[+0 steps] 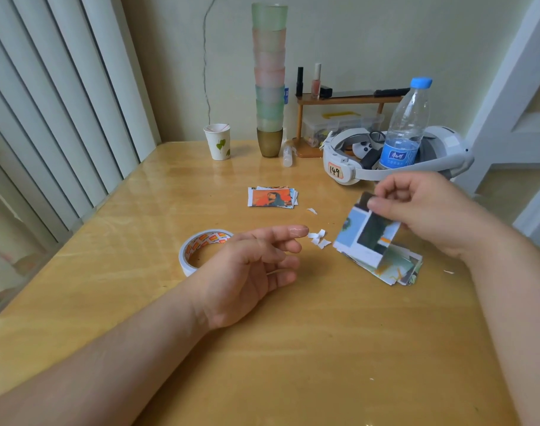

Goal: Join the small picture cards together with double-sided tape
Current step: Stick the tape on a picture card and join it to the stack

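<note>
Right hand [416, 210] pinches a picture card [370, 232] upright over the joined stack [395, 265], right of centre, seemingly for alignment. Left hand [250, 265], relaxed and empty, rests by the tape roll [198, 247] and backing scraps [318, 238]. Spare cards [273, 197] wait mid-desk [293, 348].

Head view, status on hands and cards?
Right hand pinching card above joined pile. Left hand open beside tape roll. Backing scraps between.

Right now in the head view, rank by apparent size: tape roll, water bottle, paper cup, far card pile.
1. water bottle
2. tape roll, nearer the camera
3-4. far card pile and paper cup: too alike to rank
</note>
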`<move>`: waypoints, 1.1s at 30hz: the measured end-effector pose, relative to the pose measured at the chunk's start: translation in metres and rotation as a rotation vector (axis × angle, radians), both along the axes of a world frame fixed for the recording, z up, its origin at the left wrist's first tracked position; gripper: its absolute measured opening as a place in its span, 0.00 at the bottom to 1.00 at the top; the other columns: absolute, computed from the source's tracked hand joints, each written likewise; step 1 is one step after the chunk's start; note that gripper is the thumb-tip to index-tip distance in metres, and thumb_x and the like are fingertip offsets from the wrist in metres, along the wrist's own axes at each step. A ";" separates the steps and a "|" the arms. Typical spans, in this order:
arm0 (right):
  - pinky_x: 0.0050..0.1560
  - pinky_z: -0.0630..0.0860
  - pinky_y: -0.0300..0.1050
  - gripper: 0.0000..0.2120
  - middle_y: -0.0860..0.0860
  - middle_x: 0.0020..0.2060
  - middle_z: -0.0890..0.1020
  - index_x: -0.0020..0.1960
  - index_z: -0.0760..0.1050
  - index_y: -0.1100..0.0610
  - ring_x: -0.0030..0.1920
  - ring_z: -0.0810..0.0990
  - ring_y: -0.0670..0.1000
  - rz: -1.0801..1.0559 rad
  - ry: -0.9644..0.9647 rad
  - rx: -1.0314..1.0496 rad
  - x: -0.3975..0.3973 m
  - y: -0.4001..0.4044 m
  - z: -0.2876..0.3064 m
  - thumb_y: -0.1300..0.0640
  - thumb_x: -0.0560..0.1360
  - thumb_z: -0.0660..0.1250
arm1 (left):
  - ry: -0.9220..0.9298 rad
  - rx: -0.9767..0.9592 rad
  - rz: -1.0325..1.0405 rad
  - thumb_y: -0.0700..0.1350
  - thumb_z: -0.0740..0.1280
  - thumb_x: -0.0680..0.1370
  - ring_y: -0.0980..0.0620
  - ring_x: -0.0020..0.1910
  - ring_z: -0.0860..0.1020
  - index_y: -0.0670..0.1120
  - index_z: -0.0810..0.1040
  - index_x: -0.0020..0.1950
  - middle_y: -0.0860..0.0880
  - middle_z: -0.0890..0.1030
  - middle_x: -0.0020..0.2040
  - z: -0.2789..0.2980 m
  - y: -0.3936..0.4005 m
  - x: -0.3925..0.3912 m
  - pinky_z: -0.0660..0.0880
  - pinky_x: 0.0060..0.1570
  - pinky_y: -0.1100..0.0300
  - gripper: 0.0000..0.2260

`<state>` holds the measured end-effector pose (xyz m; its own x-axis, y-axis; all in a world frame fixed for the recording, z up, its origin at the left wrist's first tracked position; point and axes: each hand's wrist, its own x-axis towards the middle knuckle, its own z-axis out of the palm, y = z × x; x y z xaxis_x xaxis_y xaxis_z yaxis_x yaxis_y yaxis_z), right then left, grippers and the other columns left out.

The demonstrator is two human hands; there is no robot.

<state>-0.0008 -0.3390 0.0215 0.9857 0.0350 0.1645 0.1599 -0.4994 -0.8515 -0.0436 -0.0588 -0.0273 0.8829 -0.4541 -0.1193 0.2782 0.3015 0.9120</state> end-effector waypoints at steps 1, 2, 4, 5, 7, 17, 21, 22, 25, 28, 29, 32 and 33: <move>0.29 0.72 0.34 0.06 0.46 0.30 0.81 0.43 0.79 0.54 0.29 0.76 0.42 -0.008 -0.023 0.114 -0.002 0.008 0.001 0.61 0.77 0.73 | -0.002 -0.011 0.011 0.36 0.64 0.68 0.51 0.44 0.80 0.43 0.86 0.61 0.47 0.80 0.50 0.001 0.000 0.000 0.77 0.48 0.56 0.23; 0.26 0.71 0.34 0.07 0.47 0.30 0.81 0.43 0.78 0.55 0.27 0.75 0.42 -0.020 -0.031 0.209 -0.003 0.018 0.000 0.61 0.78 0.72 | -0.006 -0.025 0.023 0.36 0.64 0.68 0.51 0.44 0.79 0.43 0.86 0.60 0.47 0.80 0.49 0.001 0.001 0.000 0.77 0.47 0.56 0.23; 0.25 0.71 0.36 0.06 0.52 0.35 0.82 0.45 0.76 0.55 0.27 0.77 0.47 -0.028 0.001 0.325 -0.006 0.037 -0.004 0.62 0.79 0.72 | -0.022 -0.052 0.036 0.36 0.64 0.68 0.50 0.44 0.79 0.43 0.87 0.59 0.47 0.80 0.49 0.003 0.004 0.001 0.77 0.47 0.55 0.22; 0.26 0.73 0.37 0.06 0.55 0.37 0.83 0.46 0.76 0.56 0.27 0.78 0.49 -0.028 0.028 0.359 -0.007 0.046 -0.007 0.63 0.79 0.72 | -0.033 -0.058 0.044 0.36 0.65 0.67 0.50 0.45 0.79 0.44 0.87 0.58 0.47 0.80 0.49 0.004 0.005 0.001 0.77 0.47 0.55 0.21; 0.27 0.75 0.39 0.07 0.56 0.38 0.84 0.46 0.76 0.56 0.28 0.80 0.51 -0.034 0.090 0.413 -0.010 0.059 -0.014 0.64 0.77 0.73 | -0.063 -0.050 0.077 0.37 0.69 0.64 0.51 0.45 0.80 0.45 0.87 0.56 0.47 0.80 0.50 0.005 0.006 0.000 0.75 0.48 0.55 0.22; 0.30 0.76 0.39 0.03 0.51 0.34 0.84 0.48 0.81 0.59 0.31 0.80 0.47 -0.037 0.280 0.579 -0.019 0.088 -0.019 0.64 0.76 0.74 | -0.260 0.072 0.257 0.40 0.66 0.78 0.43 0.64 0.82 0.47 0.85 0.63 0.46 0.83 0.66 0.005 0.006 -0.001 0.75 0.66 0.47 0.15; 0.30 0.76 0.39 0.03 0.50 0.34 0.83 0.49 0.82 0.58 0.32 0.80 0.45 -0.024 0.314 0.622 -0.022 0.096 -0.020 0.63 0.76 0.73 | -0.289 0.167 0.283 0.42 0.65 0.85 0.45 0.63 0.83 0.50 0.87 0.59 0.48 0.86 0.62 0.004 0.005 -0.003 0.75 0.69 0.43 0.11; 0.29 0.76 0.38 0.02 0.51 0.35 0.84 0.49 0.82 0.58 0.32 0.80 0.46 -0.011 0.342 0.658 -0.023 0.098 -0.020 0.63 0.77 0.73 | -0.301 0.185 0.272 0.42 0.64 0.85 0.47 0.62 0.84 0.51 0.87 0.58 0.49 0.86 0.61 0.006 0.005 -0.004 0.77 0.65 0.46 0.12; 0.27 0.76 0.38 0.04 0.54 0.37 0.84 0.49 0.83 0.59 0.33 0.81 0.48 0.052 0.431 0.762 -0.027 0.102 -0.019 0.64 0.79 0.69 | -0.484 0.367 0.291 0.44 0.66 0.85 0.60 0.53 0.83 0.54 0.88 0.59 0.61 0.85 0.56 0.005 0.008 -0.005 0.76 0.53 0.64 0.12; 0.27 0.75 0.39 0.07 0.56 0.39 0.82 0.52 0.83 0.62 0.34 0.81 0.50 0.094 0.477 0.827 -0.028 0.103 -0.017 0.63 0.80 0.66 | -0.749 0.616 0.321 0.52 0.67 0.82 0.61 0.56 0.81 0.60 0.85 0.63 0.62 0.82 0.57 -0.001 0.016 -0.003 0.76 0.55 0.66 0.12; 0.26 0.75 0.39 0.08 0.56 0.38 0.82 0.53 0.82 0.62 0.32 0.81 0.50 0.097 0.477 0.823 -0.029 0.103 -0.016 0.63 0.80 0.65 | -0.818 0.676 0.329 0.55 0.66 0.82 0.57 0.61 0.81 0.61 0.84 0.64 0.60 0.83 0.58 -0.003 0.019 -0.002 0.76 0.59 0.61 0.13; 0.25 0.72 0.37 0.08 0.55 0.35 0.82 0.53 0.82 0.62 0.29 0.81 0.49 0.087 0.461 0.752 -0.031 0.102 -0.014 0.63 0.80 0.65 | -0.923 0.715 0.345 0.58 0.64 0.82 0.52 0.59 0.81 0.61 0.83 0.66 0.61 0.82 0.54 -0.004 0.022 0.000 0.74 0.56 0.59 0.15; 0.25 0.71 0.37 0.08 0.55 0.36 0.82 0.53 0.82 0.62 0.30 0.80 0.49 0.084 0.457 0.734 -0.031 0.102 -0.014 0.63 0.80 0.65 | -0.958 0.740 0.353 0.57 0.64 0.82 0.53 0.58 0.81 0.60 0.83 0.66 0.61 0.82 0.53 -0.004 0.023 0.000 0.74 0.55 0.60 0.15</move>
